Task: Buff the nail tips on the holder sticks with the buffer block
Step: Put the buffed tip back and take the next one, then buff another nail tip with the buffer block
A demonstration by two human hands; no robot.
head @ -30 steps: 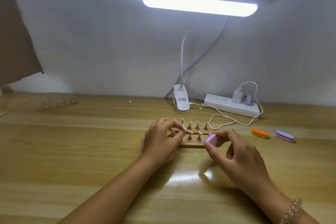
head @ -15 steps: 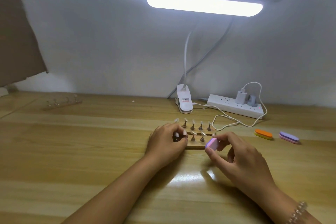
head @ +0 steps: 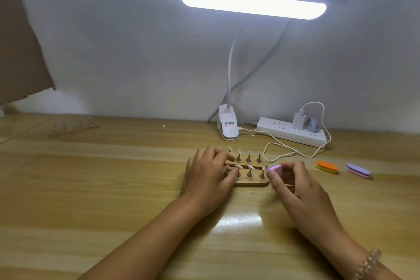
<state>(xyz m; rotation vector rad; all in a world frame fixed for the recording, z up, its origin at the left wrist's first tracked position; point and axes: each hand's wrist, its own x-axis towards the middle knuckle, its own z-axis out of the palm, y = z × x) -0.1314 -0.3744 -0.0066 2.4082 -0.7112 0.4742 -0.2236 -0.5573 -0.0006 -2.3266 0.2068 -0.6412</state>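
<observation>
Two wooden holder bases (head: 252, 181) lie side by side on the desk, each with a row of metal sticks carrying pale nail tips (head: 249, 167). My left hand (head: 208, 175) covers their left end, its fingers curled around the leftmost stick of the near row. My right hand (head: 293, 183) pinches a small purple-and-pink buffer block (head: 275, 169) between thumb and fingers, just right of the near base, close to the rightmost nail tip.
An orange buffer (head: 326, 166) and a purple buffer (head: 358, 170) lie to the right. Behind stand a clip lamp base (head: 228, 128), a white power strip (head: 292, 132) with a looping cable, and another stick holder (head: 73, 128) at far left.
My left hand shifted slightly down along the left end of the holders, from the far row toward the near row. My right hand kept the buffer block near the right end.
</observation>
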